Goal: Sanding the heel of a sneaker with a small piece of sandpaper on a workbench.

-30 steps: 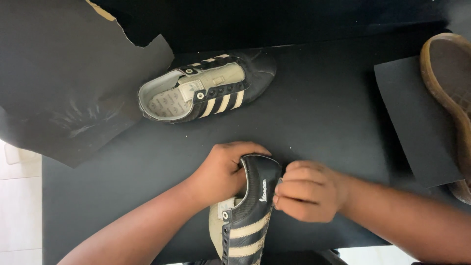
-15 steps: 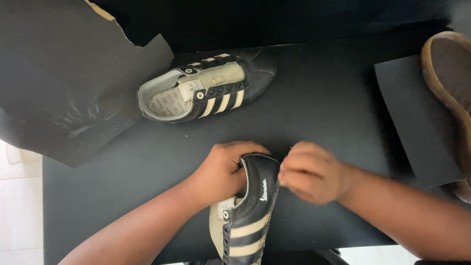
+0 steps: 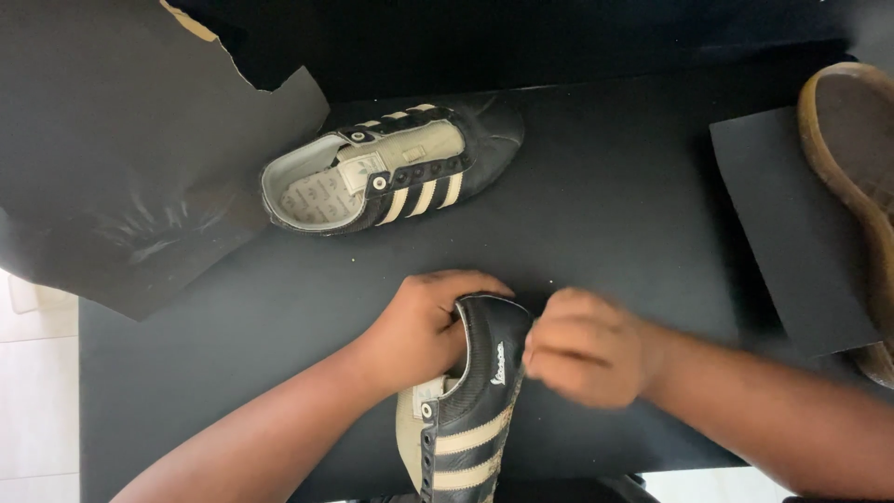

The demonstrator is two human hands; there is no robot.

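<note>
A black shoe with cream stripes (image 3: 470,410) lies on its side at the near edge of the black table (image 3: 605,214), heel pointing away from me. My left hand (image 3: 419,326) grips its heel and opening from the left. My right hand (image 3: 582,346) is closed in a loose fist against the heel's right side; I cannot tell whether anything is pinched in its fingers. A second matching shoe (image 3: 391,172), without laces, rests upright further back, toe pointing right.
A large crumpled sheet of black paper (image 3: 121,140) covers the table's left rear. A smaller black sheet (image 3: 792,224) lies at the right, with an upturned brown-soled shoe (image 3: 852,149) beyond it. Pale floor tiles (image 3: 37,401) show at the left.
My right hand has shifted slightly up and away from the heel, then back against it. My left hand and both shoes have stayed put.
</note>
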